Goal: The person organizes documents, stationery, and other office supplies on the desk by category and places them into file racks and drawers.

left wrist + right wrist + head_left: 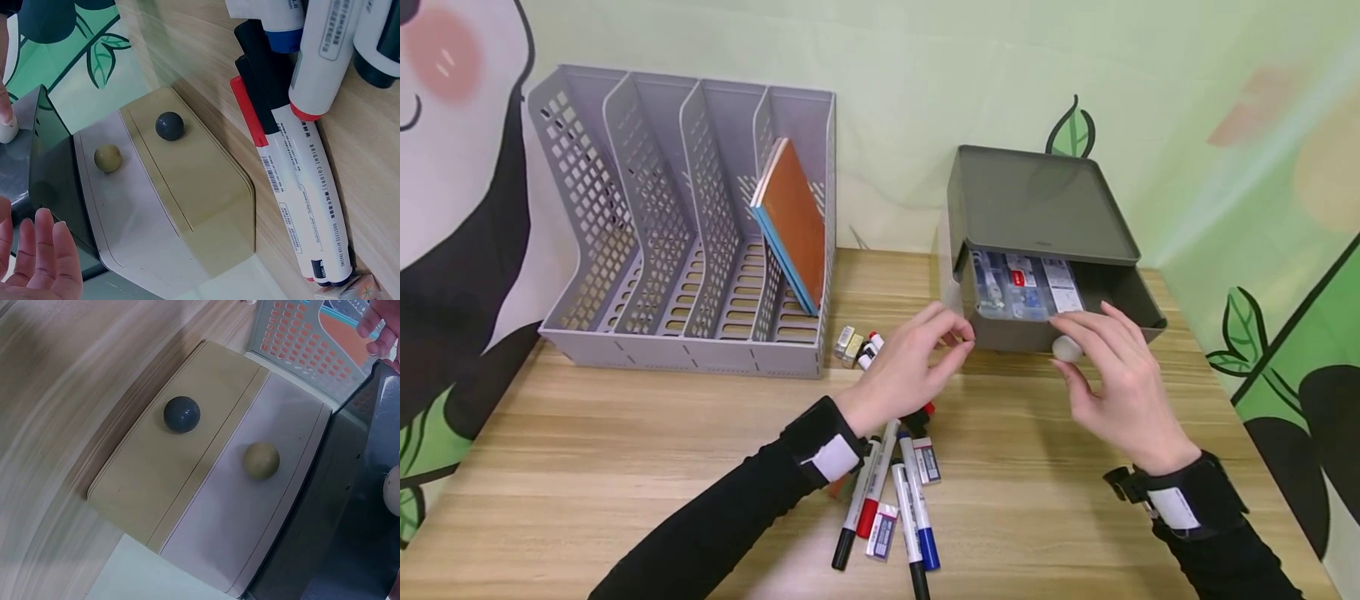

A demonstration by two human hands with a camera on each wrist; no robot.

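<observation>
Jutting toward the person [722, 508]: drawer [1015, 335], knob [1067, 348] foremost.

Head view: worn high on the person before us, facing forward and down across the table [625, 442]. It stands farthest off, taking in the perforated rack [681, 354], the drawer stack [1045, 204] and both hands. Left-wrist view: close to the drawer fronts, aimed past them toward the leafy backdrop [103, 59], and rolled so that the stack's top points left; markers [306, 194] loom large at right. Right-wrist view: similarly close, rolled oppositely, the stack's top pointing right, with the rack cropped at the upper corner. The wrist views share the dark knob [169, 125] and pale knob [107, 158]; all three share the stack.
</observation>
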